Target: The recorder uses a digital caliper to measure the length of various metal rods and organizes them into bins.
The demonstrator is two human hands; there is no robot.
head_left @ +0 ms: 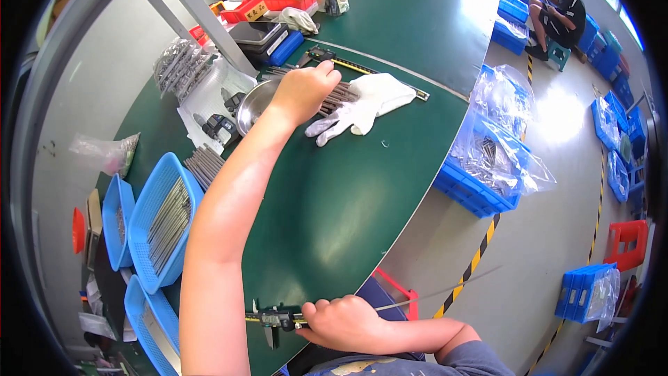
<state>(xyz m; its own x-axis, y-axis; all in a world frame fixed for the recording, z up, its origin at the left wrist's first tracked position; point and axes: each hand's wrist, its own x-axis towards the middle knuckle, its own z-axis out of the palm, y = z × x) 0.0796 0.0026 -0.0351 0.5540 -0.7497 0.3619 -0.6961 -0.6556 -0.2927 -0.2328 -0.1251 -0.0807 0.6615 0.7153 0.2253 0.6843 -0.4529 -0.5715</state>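
At the far side of the green bench, my left hand (305, 92) is closed beside a pile of grey metal rods (339, 99). Its fingertips are hidden, so whatever they pinch does not show. A crumpled white glove (381, 101) lies against the pile's right side. Behind it rests a long caliper (355, 67). Close to my body, my right hand (346, 324) grips a digital caliper (280, 318), its jaws toward the left. From the same hand a thin metal rod (438, 288) sticks out to the right, past the bench edge.
A steel bowl (252, 108) stands left of my left wrist. Blue baskets (138, 226), one with long rods, line the left side. More calipers (217, 127) lie behind. Blue crates (467, 184) with bagged parts stand on the floor right; a person (561, 14) sits farther back.
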